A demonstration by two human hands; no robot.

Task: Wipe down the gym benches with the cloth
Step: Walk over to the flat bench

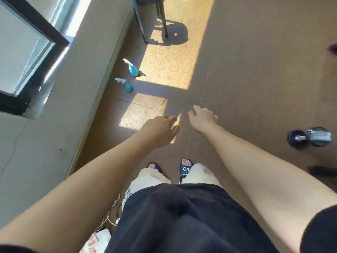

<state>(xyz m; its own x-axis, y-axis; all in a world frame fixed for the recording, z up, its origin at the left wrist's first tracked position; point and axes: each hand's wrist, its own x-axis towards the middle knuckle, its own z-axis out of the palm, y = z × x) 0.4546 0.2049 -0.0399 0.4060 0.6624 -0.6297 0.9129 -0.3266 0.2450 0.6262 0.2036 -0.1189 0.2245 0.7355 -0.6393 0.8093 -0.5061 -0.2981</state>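
Hands: two, empty (160, 128) (202, 119); spray bottles: two (134, 70) (125, 85).

Black top (182, 216), cream trousers (145, 178), black slides (185, 169)

Perhaps a bench (145, 13), top edge.

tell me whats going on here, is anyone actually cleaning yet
Not yet. A person stands on the gym floor with both arms stretched forward; the left hand and right hand are open and hold nothing. No cloth is visible. Two blue spray bottles stand untouched on the floor by the wall, ahead and to the left. A dumbbell lies on the floor to the right, and dark furniture legs show at the top.
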